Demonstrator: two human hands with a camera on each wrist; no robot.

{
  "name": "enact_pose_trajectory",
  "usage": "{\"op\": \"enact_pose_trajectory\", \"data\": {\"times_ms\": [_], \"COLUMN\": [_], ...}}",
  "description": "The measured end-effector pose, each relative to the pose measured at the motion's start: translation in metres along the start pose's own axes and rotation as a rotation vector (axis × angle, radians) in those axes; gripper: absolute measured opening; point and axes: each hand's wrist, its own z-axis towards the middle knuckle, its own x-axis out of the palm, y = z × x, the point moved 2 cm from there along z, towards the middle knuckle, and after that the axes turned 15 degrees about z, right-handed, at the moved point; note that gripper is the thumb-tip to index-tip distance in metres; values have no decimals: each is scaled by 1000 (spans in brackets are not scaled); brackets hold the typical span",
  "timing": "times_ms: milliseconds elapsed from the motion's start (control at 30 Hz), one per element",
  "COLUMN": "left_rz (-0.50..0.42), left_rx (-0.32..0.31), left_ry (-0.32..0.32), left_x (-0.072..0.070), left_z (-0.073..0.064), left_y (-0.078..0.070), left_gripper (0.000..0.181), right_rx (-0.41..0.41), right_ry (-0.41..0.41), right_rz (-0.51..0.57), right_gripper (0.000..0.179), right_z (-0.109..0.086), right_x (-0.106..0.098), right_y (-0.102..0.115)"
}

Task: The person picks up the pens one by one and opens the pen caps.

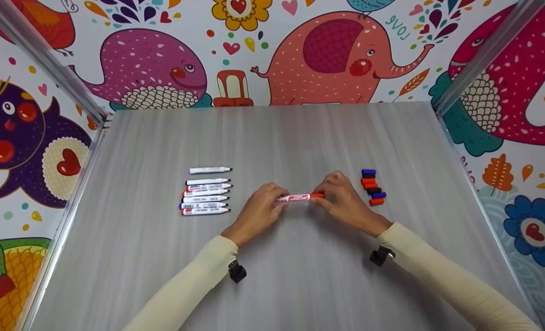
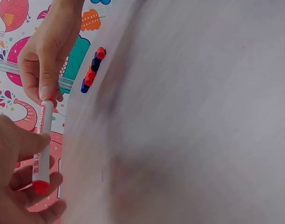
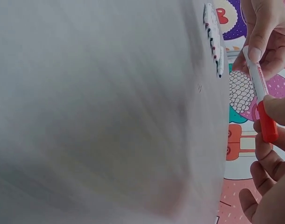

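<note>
A white marker with red lettering lies level between both hands, above the grey table. My left hand pinches its barrel near the red tail end, between thumb and fingers. At the other end, my right hand pinches the red cap, which sits on the marker's front. In the left wrist view, the thumb of the left hand presses along the white barrel. The right wrist view shows the right hand with its thumb at the cap's edge and the other fingers loosely curled.
Several uncapped markers lie in a column left of the hands, tips pointing right. A column of loose blue, red and black caps lies to the right. Metal frame rails and cartoon-printed walls border the table.
</note>
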Motion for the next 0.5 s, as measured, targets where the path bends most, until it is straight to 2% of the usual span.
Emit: {"op": "enact_pose_trajectory", "data": {"times_ms": [167, 333, 500], "left_rz": [23, 45, 56], "left_rx": [19, 30, 30], "left_ry": [-34, -58, -75], "left_x": [-4, -6, -7], "left_z": [0, 1, 0], "left_y": [1, 1, 1], "left_gripper": [16, 17, 18], "right_rx": [21, 43, 110], "right_ry": [11, 36, 78], "right_rz": [32, 121, 174], "right_gripper": [5, 8, 8], "right_z": [2, 3, 4], "right_x": [2, 3, 4], "right_y": [3, 4, 7]}}
